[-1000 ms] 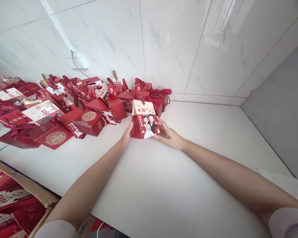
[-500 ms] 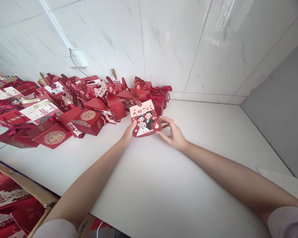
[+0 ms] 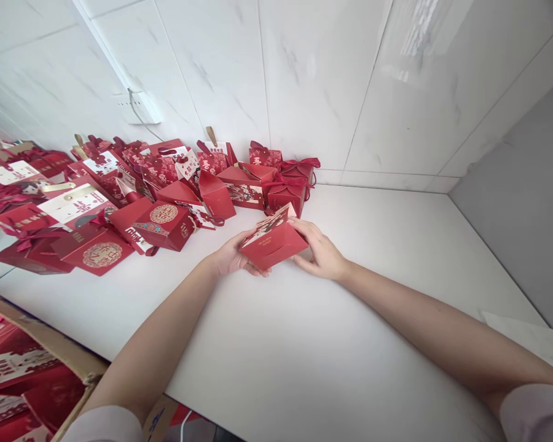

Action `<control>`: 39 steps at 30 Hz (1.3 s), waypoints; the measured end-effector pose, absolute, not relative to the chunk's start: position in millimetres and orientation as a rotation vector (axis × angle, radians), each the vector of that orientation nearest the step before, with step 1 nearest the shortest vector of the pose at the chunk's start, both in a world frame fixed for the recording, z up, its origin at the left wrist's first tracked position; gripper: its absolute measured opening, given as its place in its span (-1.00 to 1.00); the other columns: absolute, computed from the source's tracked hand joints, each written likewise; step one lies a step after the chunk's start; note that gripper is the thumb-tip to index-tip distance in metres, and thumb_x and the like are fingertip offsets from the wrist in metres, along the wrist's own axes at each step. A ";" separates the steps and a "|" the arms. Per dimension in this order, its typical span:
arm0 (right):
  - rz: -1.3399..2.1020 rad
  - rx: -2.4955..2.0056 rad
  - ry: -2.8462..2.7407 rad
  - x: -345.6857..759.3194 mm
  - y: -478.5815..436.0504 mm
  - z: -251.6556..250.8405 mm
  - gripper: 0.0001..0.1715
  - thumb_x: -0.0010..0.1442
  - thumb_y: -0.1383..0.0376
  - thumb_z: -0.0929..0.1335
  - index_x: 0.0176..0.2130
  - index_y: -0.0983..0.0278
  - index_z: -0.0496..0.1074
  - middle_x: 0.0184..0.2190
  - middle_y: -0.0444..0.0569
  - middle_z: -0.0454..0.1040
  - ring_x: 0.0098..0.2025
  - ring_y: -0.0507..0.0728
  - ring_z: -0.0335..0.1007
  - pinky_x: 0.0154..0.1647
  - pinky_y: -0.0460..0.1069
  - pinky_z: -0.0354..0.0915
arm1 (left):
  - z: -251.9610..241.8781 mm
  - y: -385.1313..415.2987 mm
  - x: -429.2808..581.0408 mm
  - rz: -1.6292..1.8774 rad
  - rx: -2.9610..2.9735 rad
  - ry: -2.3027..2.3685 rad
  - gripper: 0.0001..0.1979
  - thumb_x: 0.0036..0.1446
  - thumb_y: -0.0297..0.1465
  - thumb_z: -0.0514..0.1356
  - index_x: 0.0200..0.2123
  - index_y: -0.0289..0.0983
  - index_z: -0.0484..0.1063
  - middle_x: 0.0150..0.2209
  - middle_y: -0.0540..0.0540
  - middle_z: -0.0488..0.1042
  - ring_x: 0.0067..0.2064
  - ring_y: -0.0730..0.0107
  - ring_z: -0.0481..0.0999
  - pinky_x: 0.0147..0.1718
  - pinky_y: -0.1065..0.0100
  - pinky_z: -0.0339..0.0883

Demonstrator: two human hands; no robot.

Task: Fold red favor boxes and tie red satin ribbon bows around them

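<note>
Over the table (image 3: 304, 350), the left hand (image 3: 234, 255) is cupping a red wedding favour box (image 3: 274, 244) from below; the right hand (image 3: 321, 250) is clasping its right end. A gold-lettered face is now replacing the couple print toward the wearer, so the box is apparently being turned. Beyond and left of them, similar boxes (image 3: 163, 224) are crowding near the tiled wall (image 3: 313, 86).
</note>
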State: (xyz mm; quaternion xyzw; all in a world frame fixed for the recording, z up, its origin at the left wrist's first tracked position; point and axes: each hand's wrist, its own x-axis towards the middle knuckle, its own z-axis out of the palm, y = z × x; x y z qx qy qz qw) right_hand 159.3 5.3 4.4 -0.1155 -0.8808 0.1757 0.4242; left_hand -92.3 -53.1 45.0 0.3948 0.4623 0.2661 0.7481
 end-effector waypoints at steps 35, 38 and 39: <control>0.589 -0.439 -2.028 162.1 15.3 -11.9 -0.47 0.25 0.00 0.30 0.08 0.21 0.20 -0.05 0.12 0.41 -0.04 0.28 0.42 -0.02 0.18 0.38 | 40.9 -48.5 -92.3 0.302 1.088 1.064 -0.01 0.08 0.25 -0.36 -0.37 -0.45 0.57 -0.44 -0.39 0.59 -0.46 0.14 0.58 -0.57 0.34 0.37; 0.558 -0.429 -2.007 162.5 14.5 -11.5 -0.48 0.23 0.00 0.32 0.05 0.22 0.22 -0.09 0.10 0.43 -0.07 0.27 0.43 -0.06 0.16 0.39 | 40.0 -48.4 -93.1 0.289 1.116 1.059 -0.03 0.10 0.22 -0.36 -0.38 -0.43 0.57 -0.44 -0.38 0.59 -0.48 0.13 0.58 -0.59 0.33 0.37; 0.552 -0.427 -2.002 162.5 14.3 -11.5 -0.49 0.22 0.01 0.33 0.05 0.22 0.23 -0.10 0.10 0.43 -0.08 0.26 0.43 -0.08 0.15 0.40 | 39.8 -48.5 -93.4 0.287 1.123 1.059 -0.03 0.10 0.22 -0.36 -0.38 -0.43 0.57 -0.43 -0.38 0.59 -0.48 0.13 0.58 -0.59 0.32 0.37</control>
